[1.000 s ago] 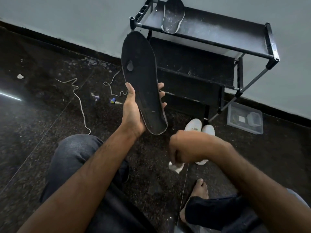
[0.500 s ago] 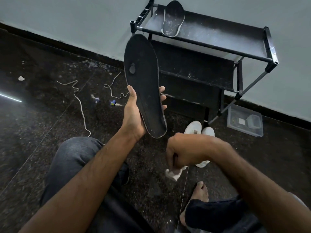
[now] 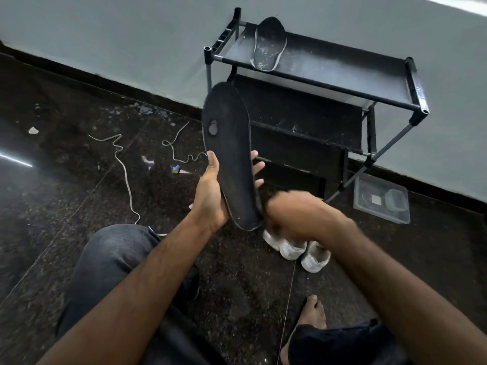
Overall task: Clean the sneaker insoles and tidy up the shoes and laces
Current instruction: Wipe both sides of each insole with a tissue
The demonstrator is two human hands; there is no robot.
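While your left hand (image 3: 210, 196) is gripping the light, bendy insole (image 3: 232, 159) at its heel half, your right hand (image 3: 292, 214) (blurred, grip unclear) is nearing it.

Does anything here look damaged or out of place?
Yes. The black insole that the left hand holds has a worn-through hole near its toe end. Two white laces lie loose across the floor, and the second insole hangs over the rack's front rail.
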